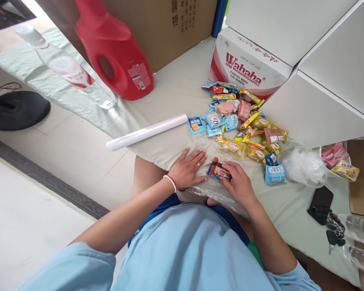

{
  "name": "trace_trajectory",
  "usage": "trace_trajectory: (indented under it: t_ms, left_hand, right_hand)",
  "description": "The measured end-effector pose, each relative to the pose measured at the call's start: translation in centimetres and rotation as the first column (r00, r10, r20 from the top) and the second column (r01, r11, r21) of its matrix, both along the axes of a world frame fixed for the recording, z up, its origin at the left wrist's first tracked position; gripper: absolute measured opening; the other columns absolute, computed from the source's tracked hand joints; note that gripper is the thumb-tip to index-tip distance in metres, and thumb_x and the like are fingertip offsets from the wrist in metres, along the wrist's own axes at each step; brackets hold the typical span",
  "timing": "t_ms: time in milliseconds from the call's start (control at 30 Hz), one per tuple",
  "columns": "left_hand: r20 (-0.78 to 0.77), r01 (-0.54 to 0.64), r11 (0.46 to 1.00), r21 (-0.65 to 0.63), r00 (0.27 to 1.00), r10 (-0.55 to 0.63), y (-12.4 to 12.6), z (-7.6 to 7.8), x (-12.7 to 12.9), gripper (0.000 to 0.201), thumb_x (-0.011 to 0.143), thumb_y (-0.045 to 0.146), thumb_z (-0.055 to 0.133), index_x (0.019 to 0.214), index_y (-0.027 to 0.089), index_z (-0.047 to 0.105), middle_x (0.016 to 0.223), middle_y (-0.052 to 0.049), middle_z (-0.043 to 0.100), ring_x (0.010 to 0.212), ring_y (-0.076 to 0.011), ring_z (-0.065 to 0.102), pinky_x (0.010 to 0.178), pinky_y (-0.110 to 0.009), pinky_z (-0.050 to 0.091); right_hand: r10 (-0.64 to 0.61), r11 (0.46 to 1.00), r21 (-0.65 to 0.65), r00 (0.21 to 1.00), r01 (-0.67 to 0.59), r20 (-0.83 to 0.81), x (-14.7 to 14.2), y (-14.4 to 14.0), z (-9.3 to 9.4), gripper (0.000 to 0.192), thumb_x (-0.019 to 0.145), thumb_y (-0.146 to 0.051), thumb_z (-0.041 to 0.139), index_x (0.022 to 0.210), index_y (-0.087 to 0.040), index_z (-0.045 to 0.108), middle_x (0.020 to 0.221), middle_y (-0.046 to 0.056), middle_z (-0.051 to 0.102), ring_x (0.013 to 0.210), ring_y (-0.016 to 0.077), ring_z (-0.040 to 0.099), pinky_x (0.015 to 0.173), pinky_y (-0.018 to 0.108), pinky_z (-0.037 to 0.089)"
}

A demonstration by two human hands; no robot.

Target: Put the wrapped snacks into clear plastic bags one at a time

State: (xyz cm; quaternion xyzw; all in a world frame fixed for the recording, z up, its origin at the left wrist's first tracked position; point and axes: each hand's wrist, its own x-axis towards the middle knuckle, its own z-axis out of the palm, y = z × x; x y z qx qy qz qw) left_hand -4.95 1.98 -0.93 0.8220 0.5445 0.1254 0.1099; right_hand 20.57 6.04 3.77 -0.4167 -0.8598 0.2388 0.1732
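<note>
My left hand (188, 169) lies flat with its fingers spread on a transparent plastic sheet (200, 141) at the table's near edge. My right hand (238, 182) has its thumb and fingers on a brown and orange snack packet (218, 168), which rests on the plastic. A pile of wrapped snacks is just beyond both hands, with yellow packets (231, 147), blue packets (214, 119) and a pink packet (244, 109). One blue packet (195, 125) sits at the pile's left side, touching or almost touching the end of a white roll (147, 132).
A red jug (124, 60) and a water bottle (73, 72) stand at the back left. Behind the pile is a Wahaha carton (245, 64). To the right are crumpled transparent plastic (305, 166), a tub with snacks (333, 173), a phone (320, 204) and keys (335, 230).
</note>
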Motion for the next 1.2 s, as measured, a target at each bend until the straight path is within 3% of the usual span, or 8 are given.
trace_trajectory:
  t_ms: [300, 433, 533, 733, 833, 933, 1033, 1200]
  left_hand:
    - [0.048, 0.018, 1.000, 0.000, 0.999, -0.018, -0.2, 0.3, -0.7, 0.085, 0.096, 0.066, 0.048, 0.164, 0.019, 0.029, 0.170, -0.017, 0.026, 0.157, -0.0332, 0.029, 0.128, -0.057, 0.010]
    - [0.156, 0.077, 0.996, -0.047, 0.985, -0.069, -2.0, 1.3, -3.1, 0.067, 0.098, 0.033, 0.045, 0.163, 0.026, 0.032, 0.169, -0.009, 0.033, 0.157, -0.0273, 0.031, 0.129, -0.052, 0.017]
    - [0.151, 0.152, 0.981, -0.118, 0.980, -0.133, -3.7, 2.0, -4.9, 0.078, 0.087, 0.013, 0.044, 0.162, 0.033, 0.035, 0.165, -0.003, 0.043, 0.154, -0.0241, 0.037, 0.129, -0.053, 0.019]
    - [0.026, 0.165, 0.977, -0.138, 0.986, -0.163, -4.9, 2.0, -5.2, 0.089, 0.079, 0.009, 0.053, 0.162, 0.035, 0.033, 0.169, -0.003, 0.035, 0.158, -0.0289, 0.027, 0.129, -0.060, 0.018]
    - [0.036, 0.158, 0.975, -0.153, 0.987, -0.154, -4.3, 2.2, -4.8, 0.078, 0.082, 0.015, 0.056, 0.157, 0.034, 0.045, 0.168, -0.004, 0.038, 0.160, -0.0306, 0.023, 0.129, -0.061, 0.017]
    - [0.111, 0.137, 0.978, -0.157, 0.986, -0.121, -3.2, 3.0, -4.9, 0.037, 0.093, 0.027, 0.055, 0.123, 0.034, 0.075, 0.153, -0.001, 0.058, 0.159, -0.0302, 0.025, 0.128, -0.062, 0.017]
    - [0.282, 0.070, 0.986, -0.154, 0.959, -0.024, -1.8, 3.5, -4.7, 0.030, 0.101, 0.037, 0.050, 0.095, 0.028, 0.078, 0.132, -0.003, 0.073, 0.153, -0.0273, 0.038, 0.128, -0.058, 0.021]
    - [0.456, -0.234, 0.951, -0.203, 0.837, 0.304, 0.8, 2.3, -3.7, 0.034, 0.101, 0.044, 0.047, 0.086, 0.023, 0.070, 0.106, -0.010, 0.076, 0.131, -0.0284, 0.060, 0.113, -0.050, 0.047]
  right_hand:
    - [0.009, 0.998, -0.056, 1.000, -0.011, -0.024, 0.6, -0.6, 0.4, 0.045, 0.097, -0.038, 0.060, 0.141, -0.028, 0.056, 0.149, 0.014, 0.050, 0.137, 0.0308, 0.052, 0.112, 0.053, 0.048]
    - [0.187, 0.978, -0.081, 0.978, -0.194, -0.094, 4.1, -2.8, 2.7, 0.070, 0.091, -0.056, 0.069, 0.153, -0.032, 0.044, 0.156, 0.014, 0.044, 0.144, 0.0331, 0.045, 0.117, 0.054, 0.043]
    - [0.304, 0.951, -0.052, 0.952, -0.305, -0.024, 6.0, -5.3, 2.0, 0.082, 0.086, -0.055, 0.076, 0.156, -0.031, 0.041, 0.158, 0.015, 0.045, 0.145, 0.0360, 0.042, 0.118, 0.060, 0.039]
    - [0.005, 1.000, 0.007, 0.999, -0.005, -0.035, 6.4, -6.7, -1.4, 0.029, 0.100, -0.023, 0.050, 0.116, -0.028, 0.073, 0.111, 0.011, 0.071, 0.108, 0.0289, 0.063, 0.096, 0.052, 0.054]
    - [-0.112, 0.991, -0.083, 0.984, 0.101, -0.140, 6.9, -5.1, -0.1, 0.024, 0.101, -0.032, 0.051, 0.105, -0.029, 0.074, 0.098, 0.008, 0.072, 0.095, 0.0271, 0.065, 0.086, 0.046, 0.056]
    - [-0.210, 0.960, -0.230, 0.951, 0.158, -0.227, 7.5, -3.3, 1.7, 0.021, 0.099, -0.042, 0.057, 0.101, -0.027, 0.072, 0.094, 0.006, 0.071, 0.087, 0.0232, 0.066, 0.080, 0.038, 0.056]
    - [-0.324, 0.904, -0.374, 0.903, 0.208, -0.281, 7.6, -1.4, 2.1, 0.028, 0.094, -0.050, 0.064, 0.096, -0.024, 0.073, 0.088, 0.004, 0.070, 0.079, 0.0198, 0.064, 0.073, 0.032, 0.054]
    - [-0.492, 0.788, -0.543, 0.828, 0.291, -0.269, 6.6, 1.6, -0.3, 0.040, 0.087, -0.059, 0.064, 0.090, -0.020, 0.070, 0.069, 0.000, 0.061, 0.060, 0.0152, 0.052, 0.056, 0.027, 0.041]
